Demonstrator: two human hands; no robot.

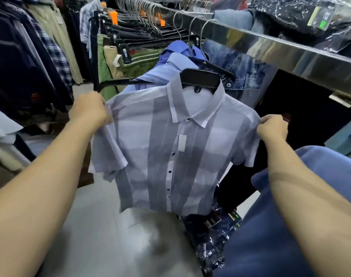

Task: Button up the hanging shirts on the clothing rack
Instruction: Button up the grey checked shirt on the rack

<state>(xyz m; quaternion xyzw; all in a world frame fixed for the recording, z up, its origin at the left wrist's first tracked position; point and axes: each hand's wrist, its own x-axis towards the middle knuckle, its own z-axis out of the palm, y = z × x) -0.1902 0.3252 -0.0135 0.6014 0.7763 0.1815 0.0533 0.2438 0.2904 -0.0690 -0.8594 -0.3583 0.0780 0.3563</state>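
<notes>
Green and khaki trousers (110, 62) are hung on clip hangers at the left. Plastic-wrapped dark garments (216, 232) are piled on the grey tiled floor (102, 226).

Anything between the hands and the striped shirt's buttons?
Nothing visible. The left hand and right hand each grip a shoulder of the striped shirt, and its button placket faces the camera uncovered. A white tag hangs just beside it.

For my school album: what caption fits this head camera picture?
Left hand and right hand grip a buttoned striped shirt by its shoulders.
</notes>
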